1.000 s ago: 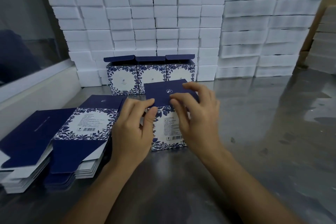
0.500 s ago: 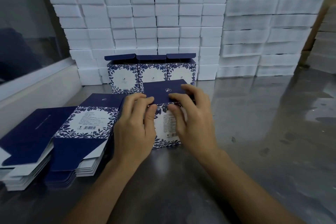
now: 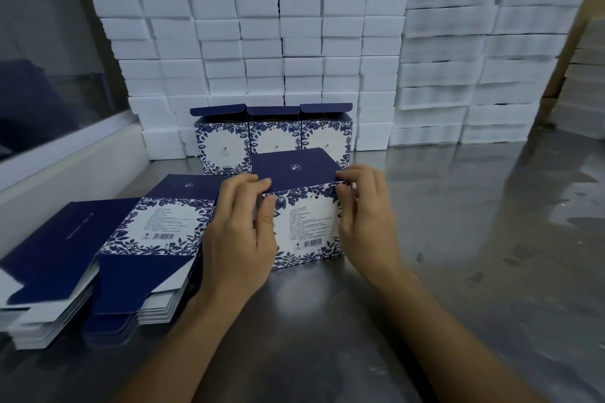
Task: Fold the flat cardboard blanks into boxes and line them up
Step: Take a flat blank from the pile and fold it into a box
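A wall of white foam blocks [image 3: 294, 42] rises at the far edge of the steel tabletop [image 3: 474, 239], backing everything else. Directly in front of the blocks, three finished boxes [image 3: 275, 137] stand in a row with lids up, apparently the line the task calls for. To the near left of that row lie stacks of flat blanks [image 3: 108, 252], within reach. Just in front of the row stands the box being folded [image 3: 304, 216]. The left hand [image 3: 239, 239] and right hand [image 3: 366, 216] each pinch a top corner, fingers curled in a closed grip, probably to tuck the navy flap [image 3: 294, 167] down squarely.
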Demonstrator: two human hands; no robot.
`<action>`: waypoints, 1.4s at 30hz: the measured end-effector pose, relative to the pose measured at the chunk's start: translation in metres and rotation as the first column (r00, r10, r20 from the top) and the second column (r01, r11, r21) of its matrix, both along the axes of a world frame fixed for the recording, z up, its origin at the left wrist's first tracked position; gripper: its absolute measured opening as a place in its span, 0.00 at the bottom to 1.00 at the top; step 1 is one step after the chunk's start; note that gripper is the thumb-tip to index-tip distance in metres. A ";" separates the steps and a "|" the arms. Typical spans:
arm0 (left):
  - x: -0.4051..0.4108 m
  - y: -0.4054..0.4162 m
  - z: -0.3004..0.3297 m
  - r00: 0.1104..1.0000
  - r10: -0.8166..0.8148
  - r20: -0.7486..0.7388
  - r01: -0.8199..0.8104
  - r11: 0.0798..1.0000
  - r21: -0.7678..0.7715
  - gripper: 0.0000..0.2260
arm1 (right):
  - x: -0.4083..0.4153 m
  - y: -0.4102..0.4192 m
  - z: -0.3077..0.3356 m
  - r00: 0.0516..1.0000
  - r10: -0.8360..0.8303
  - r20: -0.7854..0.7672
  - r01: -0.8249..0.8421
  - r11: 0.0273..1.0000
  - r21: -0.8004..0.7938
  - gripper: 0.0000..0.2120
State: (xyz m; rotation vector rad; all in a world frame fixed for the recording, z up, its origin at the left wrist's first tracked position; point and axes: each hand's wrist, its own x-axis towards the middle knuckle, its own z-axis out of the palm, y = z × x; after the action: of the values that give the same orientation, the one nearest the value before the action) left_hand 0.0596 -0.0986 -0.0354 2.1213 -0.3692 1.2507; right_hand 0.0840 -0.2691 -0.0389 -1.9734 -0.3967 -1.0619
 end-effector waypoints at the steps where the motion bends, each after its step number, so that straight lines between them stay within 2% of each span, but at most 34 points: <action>1: 0.000 0.000 0.000 1.000 -0.008 -0.002 0.008 1.000 -0.007 0.11 | 0.001 -0.001 0.001 1.000 -0.025 -0.005 0.025 1.000 -0.014 0.08; 5: 0.001 -0.001 -0.002 1.000 0.010 -0.003 -0.010 1.000 0.005 0.12 | 0.004 -0.003 0.005 1.000 -0.015 0.018 0.015 1.000 -0.019 0.07; 7: 0.002 0.000 -0.003 0.999 0.033 -0.006 -0.033 0.999 0.008 0.13 | 0.003 -0.004 0.004 0.998 0.055 -0.030 -0.051 0.991 0.126 0.10; 9: 0.001 0.001 -0.004 0.999 0.035 -0.021 -0.035 0.999 0.007 0.15 | 0.002 -0.001 0.003 0.975 0.182 -0.123 -0.133 0.934 0.331 0.10; 11: 0.001 0.000 -0.005 0.998 0.006 -0.062 -0.006 1.000 0.004 0.17 | 0.001 0.002 0.001 0.922 0.326 -0.207 -0.207 0.870 0.447 0.14; 12: 0.000 0.001 -0.006 0.996 -0.008 -0.094 0.007 1.000 -0.015 0.18 | 0.001 0.003 0.002 0.881 0.399 -0.254 -0.240 0.839 0.488 0.18; 15: 0.001 0.005 -0.008 0.972 -0.123 -0.200 0.096 0.985 -0.142 0.28 | 0.003 -0.004 -0.001 0.734 0.560 -0.384 -0.287 0.769 0.572 0.47; 16: 0.001 0.006 -0.009 0.954 -0.187 -0.236 0.146 0.973 -0.179 0.31 | 0.003 -0.007 -0.003 0.690 0.609 -0.390 -0.318 0.740 0.593 0.52; 17: 0.001 0.007 -0.011 0.932 -0.247 -0.266 0.194 0.958 -0.210 0.35 | 0.005 -0.009 -0.006 0.659 0.642 -0.392 -0.348 0.723 0.597 0.52; 19: 0.002 0.005 -0.012 0.900 -0.310 -0.305 0.236 0.938 -0.255 0.40 | 0.005 -0.008 -0.010 0.677 0.626 -0.387 -0.371 0.744 0.555 0.42; 22: 0.003 0.003 -0.011 0.904 -0.298 -0.307 0.223 0.940 -0.257 0.35 | 0.008 -0.007 -0.008 0.808 0.485 -0.334 -0.319 0.838 0.444 0.12; 24: 0.003 0.006 -0.010 0.915 -0.312 -0.255 0.238 0.929 -0.283 0.26 | 0.007 -0.012 -0.004 0.837 0.417 -0.354 -0.224 0.852 0.474 0.23; 25: 0.003 0.008 -0.010 0.926 -0.304 -0.222 0.232 0.925 -0.301 0.22 | 0.008 -0.015 -0.003 0.838 0.398 -0.373 -0.185 0.851 0.492 0.25; 28: 0.004 0.009 -0.011 0.955 -0.253 -0.155 0.187 0.919 -0.347 0.15 | 0.006 -0.015 -0.002 0.835 0.419 -0.357 -0.182 0.822 0.539 0.13; 31: 0.004 0.008 -0.011 0.966 -0.209 -0.150 0.142 0.919 -0.369 0.13 | 0.008 -0.014 -0.003 0.811 0.453 -0.370 -0.192 0.804 0.563 0.38; 32: 0.004 0.007 -0.010 0.965 -0.207 -0.163 0.134 0.918 -0.372 0.13 | 0.008 -0.014 -0.004 0.810 0.458 -0.367 -0.211 0.811 0.546 0.44; 34: 0.004 0.006 -0.011 0.945 -0.233 -0.231 0.137 0.919 -0.370 0.18 | 0.006 -0.013 -0.004 0.818 0.461 -0.345 -0.257 0.828 0.498 0.49; 37: 0.004 0.001 -0.013 0.891 -0.327 -0.316 0.199 0.905 -0.376 0.38 | 0.003 -0.006 -0.003 0.885 0.390 -0.256 -0.287 0.888 0.359 0.51; 38: 0.003 0.000 -0.013 0.876 -0.364 -0.316 0.225 0.889 -0.400 0.42 | 0.002 -0.005 -0.004 0.898 0.375 -0.231 -0.305 0.908 0.289 0.51; 40: 0.003 0.002 -0.012 0.842 -0.452 -0.295 0.281 0.834 -0.476 0.43 | -0.003 -0.004 -0.003 0.904 0.372 -0.209 -0.343 0.925 0.162 0.50; 42: 0.003 0.006 -0.011 0.819 -0.506 -0.269 0.333 0.802 -0.496 0.41 | -0.008 -0.003 0.000 0.899 0.388 -0.201 -0.372 0.921 0.114 0.39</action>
State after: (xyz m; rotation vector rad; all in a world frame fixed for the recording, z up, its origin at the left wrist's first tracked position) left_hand 0.0624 -0.0926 -0.0463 1.7132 -0.3355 0.5546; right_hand 0.0760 -0.2717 -0.0393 -1.8255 -0.5850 -0.5932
